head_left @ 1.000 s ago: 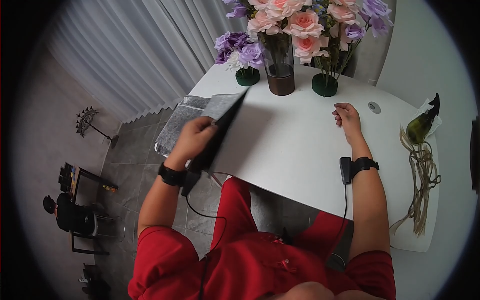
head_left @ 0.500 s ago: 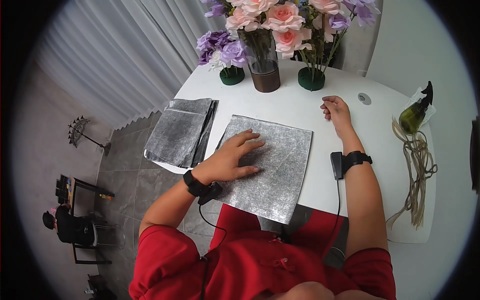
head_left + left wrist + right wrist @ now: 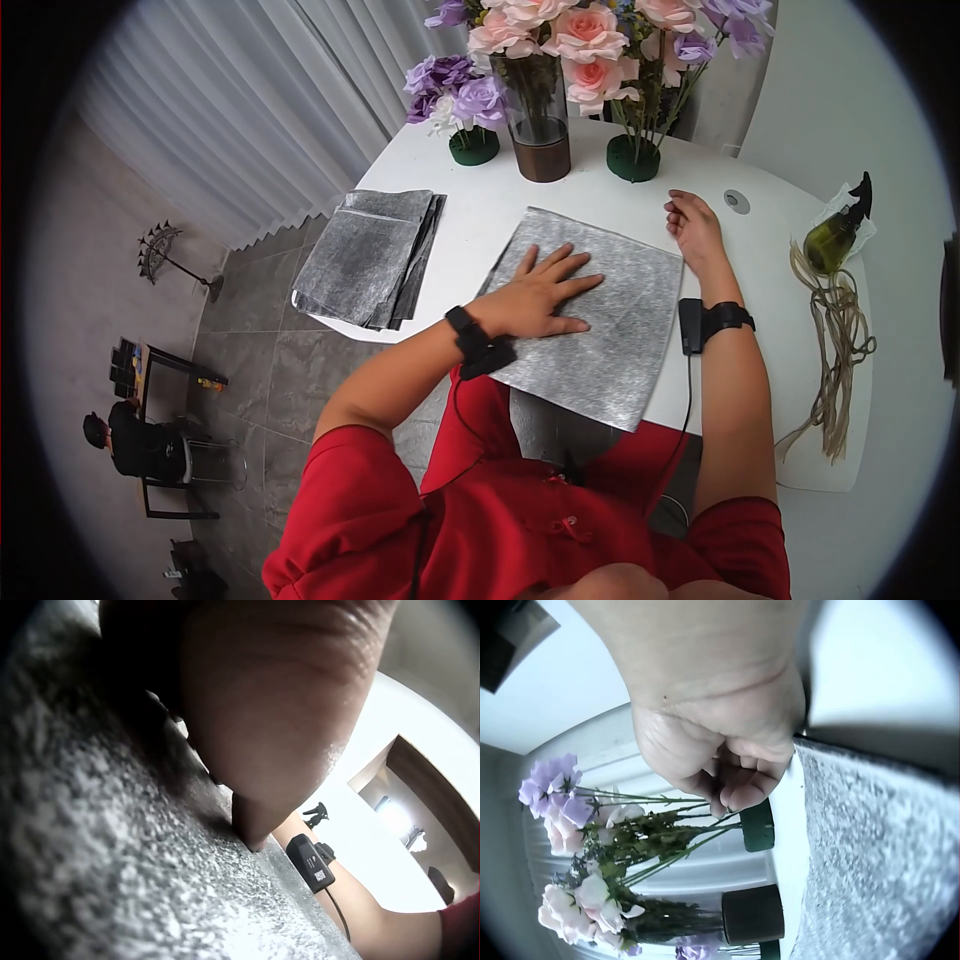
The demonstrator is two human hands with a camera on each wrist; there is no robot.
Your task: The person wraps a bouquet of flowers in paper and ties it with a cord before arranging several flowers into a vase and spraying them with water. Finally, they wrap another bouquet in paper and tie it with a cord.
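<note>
On the white table (image 3: pixel 800 260), the gray sheet (image 3: pixel 610 340) lay before the person, its near corner past the edge; the left hand (image 3: pixel 535 300) pressed it with fingers spread, while the right hand (image 3: pixel 697 232), apart, rested loosely curled and empty beside it.

From my head camera I looked down on the worktop (image 3: pixel 470 235); both wrist cameras faced low across it, close, all three sharing the grey sheet (image 3: pixel 610 350)

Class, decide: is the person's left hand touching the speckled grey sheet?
Touching. The left wrist view shows a digit meeting the grey sheet; in the head view, the left hand lies spread on it.
</note>
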